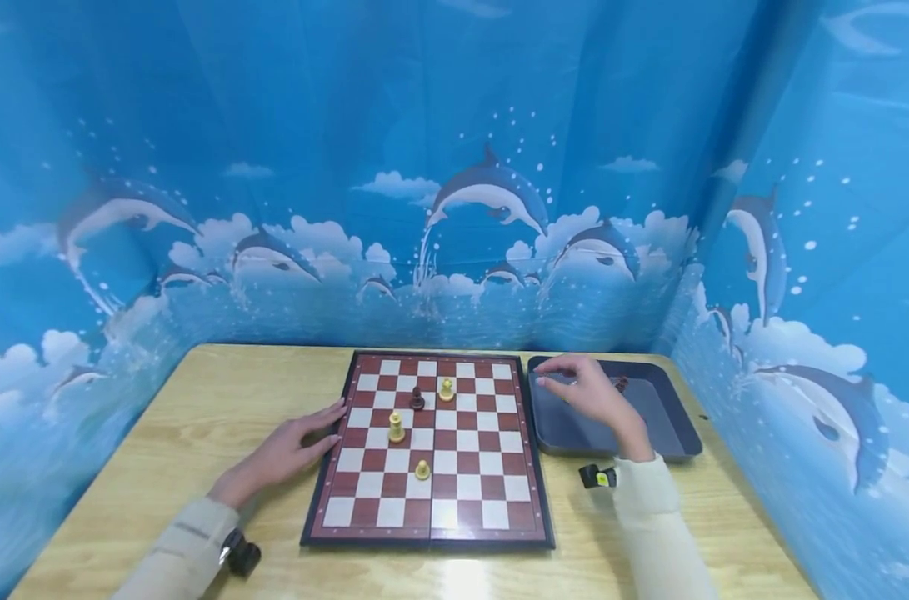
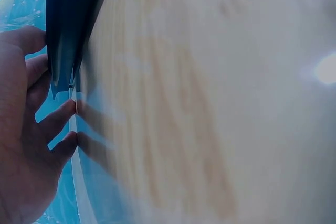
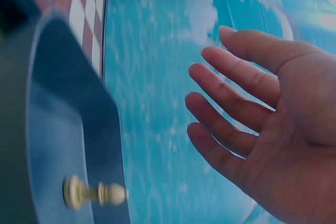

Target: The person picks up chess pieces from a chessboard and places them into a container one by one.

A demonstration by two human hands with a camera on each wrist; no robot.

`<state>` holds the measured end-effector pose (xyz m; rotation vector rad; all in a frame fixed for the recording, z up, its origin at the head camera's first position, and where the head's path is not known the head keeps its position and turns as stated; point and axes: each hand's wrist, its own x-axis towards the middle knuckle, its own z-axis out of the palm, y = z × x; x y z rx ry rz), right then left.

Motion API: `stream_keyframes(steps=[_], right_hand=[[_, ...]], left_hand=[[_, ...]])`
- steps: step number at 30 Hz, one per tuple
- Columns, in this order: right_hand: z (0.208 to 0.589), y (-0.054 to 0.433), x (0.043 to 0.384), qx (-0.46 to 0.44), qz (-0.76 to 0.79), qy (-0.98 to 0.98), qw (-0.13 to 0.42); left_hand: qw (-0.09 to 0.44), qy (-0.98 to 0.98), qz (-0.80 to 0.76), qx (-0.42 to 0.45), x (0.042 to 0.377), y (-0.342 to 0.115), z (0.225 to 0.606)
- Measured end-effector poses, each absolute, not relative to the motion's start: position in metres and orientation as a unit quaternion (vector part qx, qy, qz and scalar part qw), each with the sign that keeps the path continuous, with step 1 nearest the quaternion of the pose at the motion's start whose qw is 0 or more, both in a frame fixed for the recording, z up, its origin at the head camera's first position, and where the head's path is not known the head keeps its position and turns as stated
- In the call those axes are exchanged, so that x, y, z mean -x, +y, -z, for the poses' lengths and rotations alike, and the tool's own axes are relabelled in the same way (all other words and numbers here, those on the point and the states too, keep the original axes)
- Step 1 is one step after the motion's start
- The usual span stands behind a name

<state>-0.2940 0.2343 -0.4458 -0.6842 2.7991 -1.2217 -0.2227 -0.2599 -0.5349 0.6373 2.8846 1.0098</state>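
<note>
A chessboard (image 1: 472, 475) with red-brown and white squares lies on the table. On it stand a tall cream chess piece (image 1: 397, 427), a second cream piece (image 1: 446, 389), a small cream pawn (image 1: 422, 469) and a dark chess piece (image 1: 417, 398). My left hand (image 1: 297, 450) rests its fingertips against the board's left edge; the left wrist view shows the fingers at the board's dark side (image 2: 65, 30). Over the grey tray (image 1: 667, 433), my right hand (image 1: 585, 387) hovers with thumb and fingers apart, holding nothing. A cream chess piece (image 3: 94, 192) is in the tray.
The tray stands just right of the board and also holds a dark piece (image 1: 621, 383), partly hidden behind my right hand. Wooden table (image 1: 154, 475) surrounds the board. A blue dolphin-print curtain (image 1: 334, 208) hangs along the back and sides.
</note>
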Motion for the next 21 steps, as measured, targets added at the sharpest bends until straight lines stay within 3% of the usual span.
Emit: stream_keyframes(steps=[6,13,21], right_hand=[[0.441,0.205,0.285,0.259,0.376,0.887,0.066],[0.440,0.177,0.272,0.330,0.357,0.870,0.080],[0.446,0.140,0.254,0.393,0.348,0.837,0.150]], left_hand=[[0.011,0.925,-0.321,-0.203,0.226,-0.261,0.534],[0.014,0.924,-0.322,-0.206,0.229,-0.261,0.535],[0.002,0.921,-0.325,-0.214,0.226,-0.262,0.538]])
